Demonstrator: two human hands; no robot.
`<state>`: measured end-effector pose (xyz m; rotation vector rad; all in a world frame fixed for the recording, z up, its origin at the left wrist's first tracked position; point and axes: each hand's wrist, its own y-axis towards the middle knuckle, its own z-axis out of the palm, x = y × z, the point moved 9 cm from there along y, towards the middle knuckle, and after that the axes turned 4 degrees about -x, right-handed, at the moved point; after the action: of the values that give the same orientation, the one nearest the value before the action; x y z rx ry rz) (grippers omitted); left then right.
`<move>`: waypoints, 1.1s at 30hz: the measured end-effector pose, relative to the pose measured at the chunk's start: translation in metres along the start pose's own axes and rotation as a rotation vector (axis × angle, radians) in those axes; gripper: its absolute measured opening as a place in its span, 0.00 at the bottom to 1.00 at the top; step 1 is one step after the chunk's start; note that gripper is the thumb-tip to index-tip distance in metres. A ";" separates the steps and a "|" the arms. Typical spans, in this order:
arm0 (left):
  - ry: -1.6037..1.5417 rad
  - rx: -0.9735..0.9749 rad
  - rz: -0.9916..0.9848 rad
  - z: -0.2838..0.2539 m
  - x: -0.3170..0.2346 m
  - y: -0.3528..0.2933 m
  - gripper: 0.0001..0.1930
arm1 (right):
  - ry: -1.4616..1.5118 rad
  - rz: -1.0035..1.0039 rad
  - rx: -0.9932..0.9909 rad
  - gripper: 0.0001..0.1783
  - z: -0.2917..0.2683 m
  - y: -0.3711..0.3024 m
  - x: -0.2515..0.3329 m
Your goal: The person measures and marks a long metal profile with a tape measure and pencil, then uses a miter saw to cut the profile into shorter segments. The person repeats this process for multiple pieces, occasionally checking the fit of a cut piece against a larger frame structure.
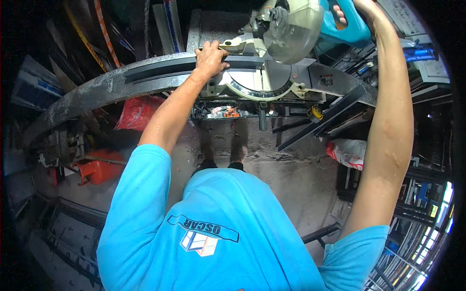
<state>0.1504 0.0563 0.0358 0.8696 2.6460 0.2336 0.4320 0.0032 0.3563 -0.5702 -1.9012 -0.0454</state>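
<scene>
My left hand [211, 59] grips a long dark grey metal profile [160, 72] against the fence of a miter saw, its fingers curled over the top. The profile lies along the bench, its right end on the saw's round base [252, 81]. My right hand [341, 14] is closed round the teal handle [350, 24] of the saw, partly cut off by the upper edge. The saw head with its clear blade guard [293, 36] hangs over the base, right of the profile's end. The blade's edge is hard to make out behind the guard.
A tape measure [315, 114] and dark profile offcuts [320, 119] sit at the bench's front right. Below left are a red bag [138, 114] and an orange container [99, 167]. A white and red sack [347, 153] lies at right, near racks of metal profiles [412, 208].
</scene>
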 end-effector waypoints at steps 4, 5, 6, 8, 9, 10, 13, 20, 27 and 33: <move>0.066 0.028 -0.003 0.002 -0.006 0.001 0.20 | 0.028 0.040 -0.081 0.33 0.001 -0.030 -0.025; 0.078 0.036 -0.001 0.003 -0.009 0.002 0.20 | -0.003 0.028 -0.113 0.36 -0.005 -0.032 -0.037; 0.114 0.027 0.000 0.003 -0.009 0.000 0.19 | -0.034 0.012 -0.134 0.38 -0.005 -0.033 -0.047; 0.133 0.020 -0.041 -0.001 0.001 -0.005 0.18 | -0.051 -0.024 -0.168 0.38 0.008 -0.037 -0.062; 0.103 0.011 -0.002 -0.001 -0.016 0.002 0.18 | -0.025 -0.035 -0.231 0.42 -0.009 -0.055 -0.071; 0.111 0.015 -0.011 0.001 -0.011 0.000 0.18 | -0.023 -0.043 -0.231 0.42 -0.002 -0.056 -0.080; 0.093 0.016 -0.015 0.005 -0.005 0.000 0.18 | 0.010 -0.022 -0.253 0.43 0.008 -0.071 -0.099; 0.086 0.007 0.005 0.005 -0.003 0.000 0.19 | 0.029 -0.057 -0.318 0.39 0.020 -0.090 -0.120; 0.080 0.042 -0.006 0.002 -0.005 0.001 0.17 | 0.043 -0.099 -0.355 0.39 0.019 -0.094 -0.127; 0.095 0.026 -0.024 0.001 -0.007 0.000 0.16 | 0.056 -0.150 -0.351 0.38 0.018 -0.093 -0.133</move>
<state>0.1560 0.0518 0.0365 0.8549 2.7520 0.2403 0.4172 -0.1223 0.2531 -0.6514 -1.8899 -0.4951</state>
